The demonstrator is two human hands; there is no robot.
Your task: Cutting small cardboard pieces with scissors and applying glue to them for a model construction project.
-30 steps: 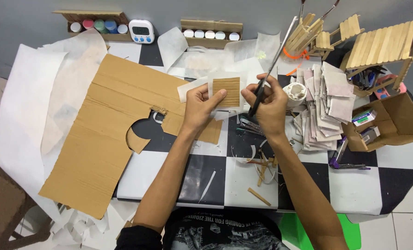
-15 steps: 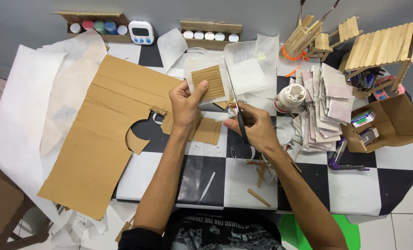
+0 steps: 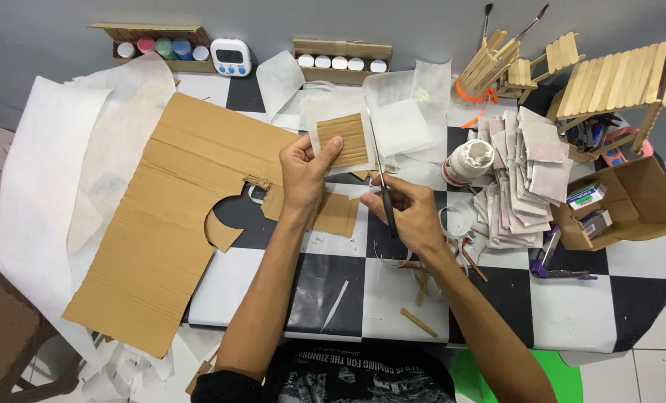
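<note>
Right hand closed round scissors — handles hidden in fist, thin blades pointing away. Left hand pinches small ribbed cardboard square (white paper backing) above checkered table. Large corrugated cardboard sheet to left — far edge overhangs table.

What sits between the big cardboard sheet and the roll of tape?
In the head view, both hands: left hand holding the small cardboard piece, right hand holding scissors.
</note>
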